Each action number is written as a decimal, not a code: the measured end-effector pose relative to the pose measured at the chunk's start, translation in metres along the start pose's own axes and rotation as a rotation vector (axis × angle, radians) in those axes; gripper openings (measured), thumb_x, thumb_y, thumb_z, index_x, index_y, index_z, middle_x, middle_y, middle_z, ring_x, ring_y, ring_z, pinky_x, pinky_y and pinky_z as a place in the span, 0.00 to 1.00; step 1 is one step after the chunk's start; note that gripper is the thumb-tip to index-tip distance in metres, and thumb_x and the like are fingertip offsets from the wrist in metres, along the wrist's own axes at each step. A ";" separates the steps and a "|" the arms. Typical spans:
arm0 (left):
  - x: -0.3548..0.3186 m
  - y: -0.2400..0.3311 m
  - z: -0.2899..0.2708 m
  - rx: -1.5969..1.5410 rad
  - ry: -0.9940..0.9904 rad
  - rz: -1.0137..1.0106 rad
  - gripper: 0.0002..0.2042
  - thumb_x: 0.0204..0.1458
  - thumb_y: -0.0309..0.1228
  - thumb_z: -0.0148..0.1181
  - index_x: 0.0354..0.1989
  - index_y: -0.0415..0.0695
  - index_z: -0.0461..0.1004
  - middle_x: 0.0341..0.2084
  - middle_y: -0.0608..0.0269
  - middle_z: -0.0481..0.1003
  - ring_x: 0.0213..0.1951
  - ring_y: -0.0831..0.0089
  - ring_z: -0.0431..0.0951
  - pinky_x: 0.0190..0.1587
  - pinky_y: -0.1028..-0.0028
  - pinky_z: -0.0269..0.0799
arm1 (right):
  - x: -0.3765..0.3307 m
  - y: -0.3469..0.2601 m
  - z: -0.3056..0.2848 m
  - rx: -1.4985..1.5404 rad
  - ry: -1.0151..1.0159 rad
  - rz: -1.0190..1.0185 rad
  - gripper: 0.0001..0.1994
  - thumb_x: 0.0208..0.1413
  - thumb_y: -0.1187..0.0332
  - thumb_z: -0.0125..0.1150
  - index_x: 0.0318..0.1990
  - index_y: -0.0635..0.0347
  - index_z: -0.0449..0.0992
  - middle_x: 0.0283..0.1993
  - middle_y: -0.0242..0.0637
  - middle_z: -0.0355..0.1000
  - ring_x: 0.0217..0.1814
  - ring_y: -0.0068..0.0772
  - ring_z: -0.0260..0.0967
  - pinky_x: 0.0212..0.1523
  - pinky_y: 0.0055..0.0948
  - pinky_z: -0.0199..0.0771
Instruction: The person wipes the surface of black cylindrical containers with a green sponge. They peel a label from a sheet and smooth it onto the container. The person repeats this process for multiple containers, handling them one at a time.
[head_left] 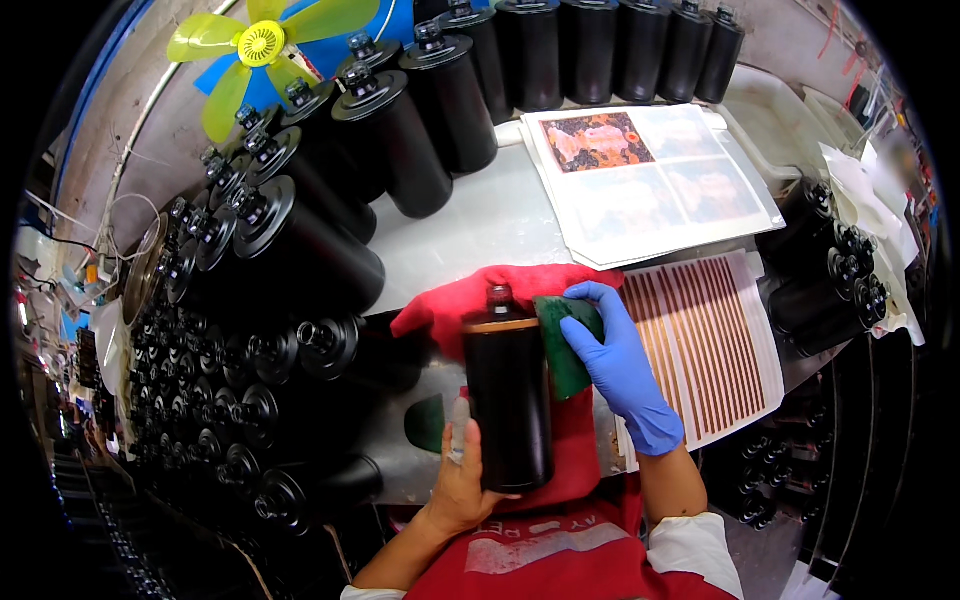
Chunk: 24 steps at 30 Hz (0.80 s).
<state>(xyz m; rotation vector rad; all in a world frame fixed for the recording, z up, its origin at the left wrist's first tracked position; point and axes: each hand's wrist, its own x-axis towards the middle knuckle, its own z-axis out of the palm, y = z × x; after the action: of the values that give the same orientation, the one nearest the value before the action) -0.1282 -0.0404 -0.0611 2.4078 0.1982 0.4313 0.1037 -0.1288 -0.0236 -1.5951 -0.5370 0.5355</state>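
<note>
On the bench's middle, the right hand [618, 365], in a blue glove, presses a green pad [562, 345] with its fingers [585, 305] curled over the pad's top, holding it against the right side of a black bottle [508, 400]. The bare left hand [462, 475] grasps the bottle from below and the left, thumb up along its lower side, and a small clear dropper [459, 432] is pinched there too. The bottle lies lengthwise, neck pointing away from the person, with a gold band under its dark red cap [499, 297]; what is inside cannot be told through the black wall. It rests on a red cloth [470, 295] spread over the bench [480, 220]. A second green pad [427, 423] lies just left of the left hand. To the right lies a sheet of brown striped labels [705, 335], and beyond it a sheet of printed pictures [650, 180]. Rows of closed black bottles [300, 240] crowd the left and far edges, more lie at the right [830, 280], and a yellow fan [260, 45] stands behind.
</note>
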 end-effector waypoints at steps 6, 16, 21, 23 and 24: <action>0.018 0.036 -0.002 0.234 0.140 0.147 0.46 0.41 0.53 0.64 0.64 0.36 0.51 0.59 0.35 0.56 0.63 0.41 0.53 0.63 0.43 0.27 | 0.005 -0.037 0.006 -0.192 0.005 -0.125 0.14 0.54 0.69 0.55 0.47 0.56 0.65 0.37 0.49 0.71 0.39 0.45 0.73 0.39 0.35 0.71; -0.007 0.005 0.001 -0.509 -0.170 -0.352 0.58 0.37 0.48 0.70 0.65 0.31 0.33 0.60 0.25 0.47 0.61 0.30 0.50 0.60 0.47 0.51 | 0.002 0.008 -0.004 0.010 0.030 -0.033 0.15 0.53 0.68 0.57 0.48 0.59 0.66 0.41 0.43 0.72 0.44 0.33 0.72 0.44 0.29 0.70; 0.026 0.034 -0.011 0.205 -0.035 0.076 0.63 0.33 0.47 0.74 0.65 0.33 0.29 0.61 0.22 0.38 0.63 0.28 0.41 0.62 0.42 0.39 | 0.005 -0.025 0.005 -0.066 0.001 -0.074 0.15 0.53 0.68 0.57 0.48 0.56 0.66 0.37 0.42 0.72 0.41 0.32 0.73 0.41 0.29 0.71; 0.013 0.013 0.008 0.089 -0.086 0.019 0.60 0.32 0.42 0.75 0.66 0.32 0.33 0.61 0.24 0.41 0.62 0.33 0.48 0.62 0.48 0.45 | 0.004 -0.023 0.007 -0.034 -0.011 -0.048 0.14 0.53 0.68 0.57 0.48 0.54 0.67 0.35 0.41 0.73 0.39 0.31 0.73 0.39 0.29 0.72; 0.008 0.006 0.014 -0.044 -0.101 -0.015 0.61 0.32 0.42 0.75 0.66 0.32 0.32 0.60 0.29 0.46 0.59 0.38 0.53 0.61 0.52 0.49 | 0.002 -0.009 0.002 0.027 0.004 -0.027 0.14 0.53 0.69 0.57 0.48 0.55 0.67 0.35 0.39 0.72 0.38 0.28 0.71 0.39 0.28 0.72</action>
<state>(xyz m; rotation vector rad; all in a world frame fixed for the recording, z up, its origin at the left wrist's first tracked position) -0.1158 -0.0513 -0.0655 2.3765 0.1605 0.3027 0.1037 -0.1256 -0.0152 -1.5610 -0.5456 0.5177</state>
